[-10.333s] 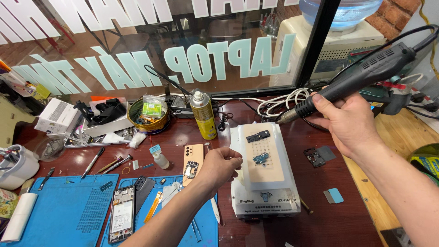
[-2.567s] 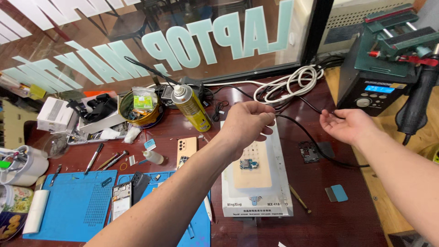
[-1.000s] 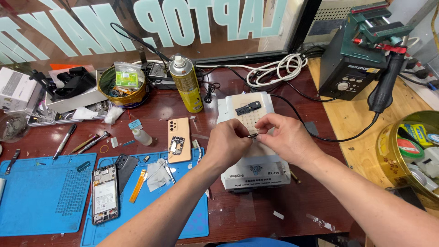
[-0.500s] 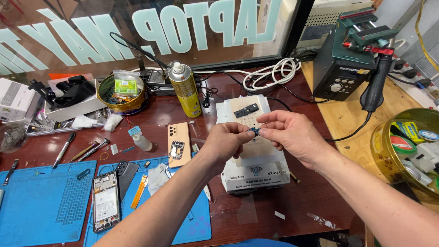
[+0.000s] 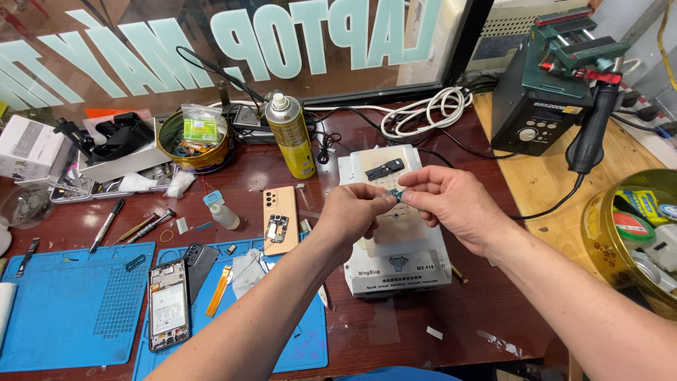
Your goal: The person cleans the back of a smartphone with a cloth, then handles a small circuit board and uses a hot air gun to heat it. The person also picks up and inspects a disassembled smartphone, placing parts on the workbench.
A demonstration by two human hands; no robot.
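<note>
My left hand (image 5: 352, 212) and my right hand (image 5: 451, 204) meet above a white heating plate (image 5: 395, 264) and pinch a small blue circuit part (image 5: 396, 195) between their fingertips. A black part (image 5: 384, 169) lies on the plate's far end. To the left lie an orange phone back cover (image 5: 279, 219) and an opened phone (image 5: 168, 303) on a blue mat (image 5: 70, 303).
A yellow spray can (image 5: 290, 137), a gold tin of parts (image 5: 194, 137) and a small bottle (image 5: 220, 210) stand at the back left. A hot-air station (image 5: 536, 106) with its black handle (image 5: 589, 130) is at the right, near a round tin (image 5: 635, 240). White cable (image 5: 423, 113) coils behind.
Earlier my right hand held the hot-air handle, which now rests at the station. Both hands came together over the plate and picked up the small blue part.
</note>
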